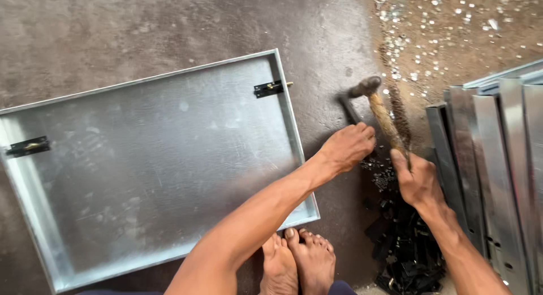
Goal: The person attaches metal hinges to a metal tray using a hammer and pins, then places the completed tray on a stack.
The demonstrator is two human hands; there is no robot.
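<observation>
Right hand (417, 181) is wrapped tight around the wooden handle of a hammer (380, 111), thumb up along the shaft, with the metal head out ahead of the hand above the concrete floor (169, 29). Left hand (349, 146) is down on the floor just beside the hammer handle, fingers curled in and pinching something small. I can't tell what it is, but a dark flat metal strip (350, 109) sticks out from under that hand toward the hammer head.

To the left there's a big shallow galvanized sheet-metal tray (141, 170) lying flat, with a small black latch (268, 89) on its far right corner and another latch (28, 146) on the left edge. On the right, a stack of folded sheet-metal panels (492, 159) leans on edge. A pile of small black metal parts (404, 250) sits under the right wrist, and shiny punched-out slugs (447, 12) are scattered across the floor up top. Bare feet (298, 261) sit at the tray's near corner.
</observation>
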